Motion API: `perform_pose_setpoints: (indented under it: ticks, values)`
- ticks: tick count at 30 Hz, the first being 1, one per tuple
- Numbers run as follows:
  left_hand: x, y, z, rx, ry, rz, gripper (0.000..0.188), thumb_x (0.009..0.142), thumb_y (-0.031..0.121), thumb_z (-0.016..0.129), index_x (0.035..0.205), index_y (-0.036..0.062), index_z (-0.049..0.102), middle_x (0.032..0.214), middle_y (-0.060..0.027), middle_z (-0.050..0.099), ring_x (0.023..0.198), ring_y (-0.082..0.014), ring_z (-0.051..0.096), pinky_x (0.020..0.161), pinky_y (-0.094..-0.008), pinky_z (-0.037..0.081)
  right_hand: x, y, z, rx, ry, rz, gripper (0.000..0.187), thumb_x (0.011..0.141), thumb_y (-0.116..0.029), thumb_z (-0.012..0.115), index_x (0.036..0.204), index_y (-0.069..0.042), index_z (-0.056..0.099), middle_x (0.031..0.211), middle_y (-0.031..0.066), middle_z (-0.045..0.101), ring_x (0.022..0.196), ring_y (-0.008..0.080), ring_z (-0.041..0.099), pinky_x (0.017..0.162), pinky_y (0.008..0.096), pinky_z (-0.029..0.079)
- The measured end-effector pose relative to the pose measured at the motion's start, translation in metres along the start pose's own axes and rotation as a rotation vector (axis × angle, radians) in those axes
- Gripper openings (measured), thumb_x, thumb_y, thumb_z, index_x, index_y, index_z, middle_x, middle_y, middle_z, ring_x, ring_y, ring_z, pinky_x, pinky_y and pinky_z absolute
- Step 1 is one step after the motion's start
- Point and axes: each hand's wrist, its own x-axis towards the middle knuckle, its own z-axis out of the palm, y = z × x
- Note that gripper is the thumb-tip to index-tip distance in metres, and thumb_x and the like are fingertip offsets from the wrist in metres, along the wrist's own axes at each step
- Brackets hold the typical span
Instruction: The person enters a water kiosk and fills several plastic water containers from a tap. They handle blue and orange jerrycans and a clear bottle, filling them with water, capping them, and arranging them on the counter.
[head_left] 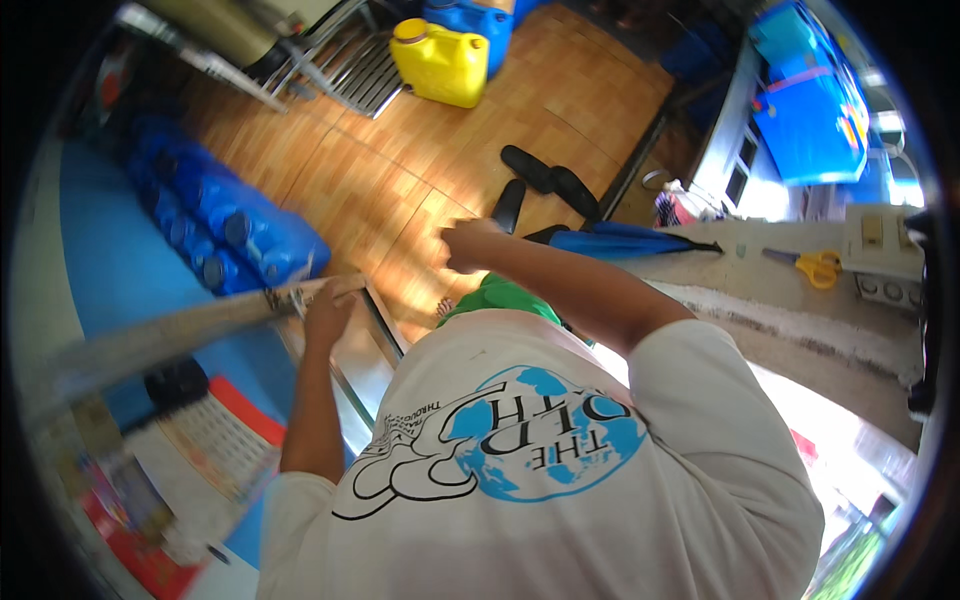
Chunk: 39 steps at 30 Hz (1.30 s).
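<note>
My left hand [328, 312] is at the upper corner of a wooden-framed door [190, 325], its fingers curled over the rail beside a small metal latch [297, 298]. The fingertips are partly hidden behind the wood. My right hand [470, 246] hangs in front of my body above the tiled floor, touching nothing I can see. Its fingers are curled in and slightly blurred, and no object shows in them. Beyond that hand, black slippers [510, 204] lie on the floor.
Blue water containers [225, 225] line the left wall. A yellow jug [440, 62] stands far ahead near a metal rack [365, 80]. On the right, a ledge [745, 265] carries yellow-handled scissors [818, 268] and a folded blue umbrella [625, 243]. A calendar [215, 450] hangs at lower left.
</note>
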Motion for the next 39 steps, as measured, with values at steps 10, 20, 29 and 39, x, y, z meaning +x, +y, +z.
perform_pose_setpoints:
  ticks: [10,20,29,39]
  values:
    - [0.106,-0.075,-0.100,0.885,-0.800,-0.339,0.072,0.069,0.055,0.072,0.117,0.0023,0.063,0.122,-0.0231,0.060,0.117,-0.0352,0.056,0.099,-0.0409,0.045,-0.116,0.160,0.194,0.496,-0.153,0.446,0.049,0.085,-0.038,0.054,0.112,0.001,0.064,0.112,0.0212,0.065,0.106,0.0356,0.062,0.088,0.0446,0.050]
    - [0.304,0.009,-0.019,0.582,-0.869,-0.012,0.069,0.076,0.051,0.068,0.122,0.0003,0.059,0.123,-0.0253,0.058,0.119,-0.0373,0.054,0.101,-0.0412,0.041,-0.125,0.102,0.325,1.326,-0.473,0.542,0.048,0.091,-0.040,0.054,0.127,-0.009,0.059,0.123,0.0131,0.060,0.098,0.0278,0.062,0.077,0.0408,0.054]
    - [0.575,0.416,0.052,0.422,-0.687,0.829,0.059,0.086,0.043,0.063,0.126,-0.0006,0.055,0.121,-0.0245,0.059,0.114,-0.0366,0.057,0.097,-0.0400,0.044,-0.068,0.120,0.146,1.208,0.069,1.053,0.043,0.083,-0.041,0.062,0.109,-0.008,0.070,0.111,0.0164,0.066,0.104,0.0322,0.063,0.087,0.0414,0.050]
    - [0.645,0.559,0.101,0.672,-1.082,1.354,0.043,0.089,0.037,0.044,0.090,0.0017,0.069,0.089,-0.0167,0.069,0.086,-0.0315,0.065,0.077,-0.0382,0.050,0.067,0.025,0.097,1.771,-0.186,1.226,0.062,0.084,-0.056,0.059,0.131,-0.016,0.057,0.141,0.0084,0.049,0.131,0.0286,0.045,0.106,0.0483,0.036]
